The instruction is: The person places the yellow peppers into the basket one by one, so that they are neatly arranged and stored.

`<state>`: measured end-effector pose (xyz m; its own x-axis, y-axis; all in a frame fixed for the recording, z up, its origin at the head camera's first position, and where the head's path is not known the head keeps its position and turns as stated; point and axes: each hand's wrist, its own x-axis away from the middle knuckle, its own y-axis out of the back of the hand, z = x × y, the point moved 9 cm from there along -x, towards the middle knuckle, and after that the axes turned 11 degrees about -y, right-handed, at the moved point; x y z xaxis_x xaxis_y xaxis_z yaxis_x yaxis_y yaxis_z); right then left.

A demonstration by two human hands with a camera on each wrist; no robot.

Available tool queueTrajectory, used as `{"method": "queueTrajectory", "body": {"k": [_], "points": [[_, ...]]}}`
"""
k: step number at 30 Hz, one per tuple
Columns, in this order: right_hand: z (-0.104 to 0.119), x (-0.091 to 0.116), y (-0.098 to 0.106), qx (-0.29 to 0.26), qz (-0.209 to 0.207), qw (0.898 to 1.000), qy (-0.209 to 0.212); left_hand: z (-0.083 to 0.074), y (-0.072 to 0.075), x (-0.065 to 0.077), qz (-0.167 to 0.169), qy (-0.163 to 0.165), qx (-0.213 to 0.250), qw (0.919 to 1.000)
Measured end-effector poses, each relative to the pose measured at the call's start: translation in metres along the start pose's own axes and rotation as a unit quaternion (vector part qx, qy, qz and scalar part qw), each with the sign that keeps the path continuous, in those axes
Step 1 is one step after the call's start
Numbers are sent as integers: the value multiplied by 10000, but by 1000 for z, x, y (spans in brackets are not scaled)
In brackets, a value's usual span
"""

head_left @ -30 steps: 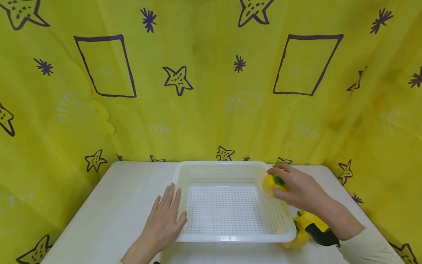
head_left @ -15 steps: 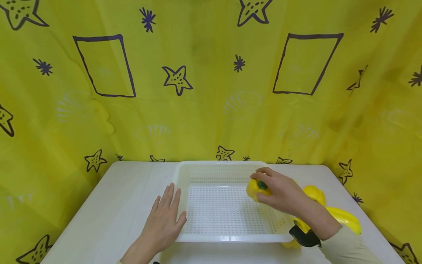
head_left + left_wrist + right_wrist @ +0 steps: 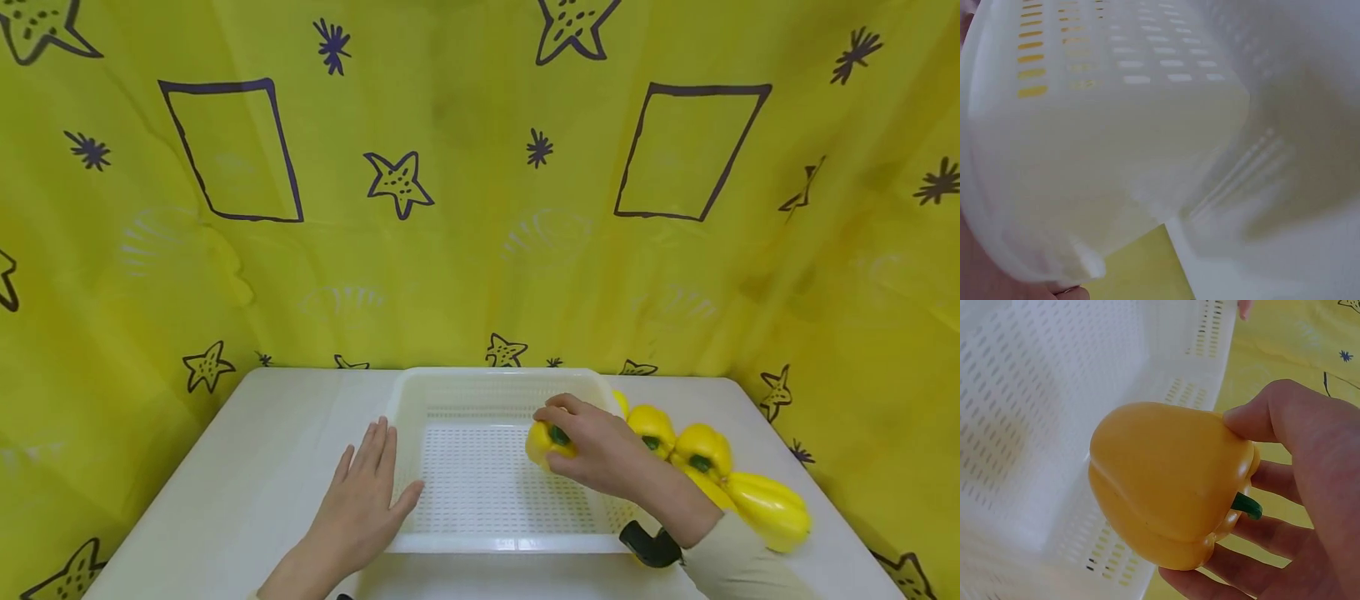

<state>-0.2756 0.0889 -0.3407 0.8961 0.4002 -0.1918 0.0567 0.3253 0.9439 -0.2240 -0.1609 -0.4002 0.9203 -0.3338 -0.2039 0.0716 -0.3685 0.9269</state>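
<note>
A white perforated plastic basket (image 3: 517,543) stands on the white table. My right hand (image 3: 600,446) grips a yellow bell pepper (image 3: 542,442) over the right half of the basket. In the right wrist view, thumb and fingers spread around the stem end of this bell pepper (image 3: 1166,481), and its green stem points toward the palm. My left hand (image 3: 360,500) lies against the basket's left rim with its fingers extended. From the left wrist, the outer basket wall (image 3: 1110,150) fills much of the view, and most of that hand is hidden.
Right of the basket lie several yellow vegetables, among them bell peppers (image 3: 703,450) and a long yellow one (image 3: 768,508). My right forearm partly covers them. A black curved piece (image 3: 649,546) shows beneath that wrist. A yellow patterned curtain (image 3: 465,275) hangs behind the table.
My right hand has carried the bell pepper leftward from the basket's right rim to above its inside. More yellow vegetables are uncovered on the right. The left hand has stayed at the left rim.
</note>
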Motion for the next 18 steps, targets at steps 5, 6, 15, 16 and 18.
{"method": "queueTrajectory", "body": {"k": [5, 6, 15, 16, 18], "points": [[9, -4, -8, -2, 44, 9999, 120, 4, 6, 3, -33, -13, -147, 9999], [11, -5, -9, -31, 46, 9999, 148, 5, 5, 4, -19, -20, -199, 9998], [38, -16, -16, -177, -16, 9984, 534, 6, 1, 5, -5, -57, -429, 9991], [41, -18, -18, -182, 36, 9984, 543, 6, 1, 4, -5, -56, -431, 9991], [46, -21, -21, -211, 161, 9982, 538, 6, 0, 4, 16, -38, -384, 9993]]}}
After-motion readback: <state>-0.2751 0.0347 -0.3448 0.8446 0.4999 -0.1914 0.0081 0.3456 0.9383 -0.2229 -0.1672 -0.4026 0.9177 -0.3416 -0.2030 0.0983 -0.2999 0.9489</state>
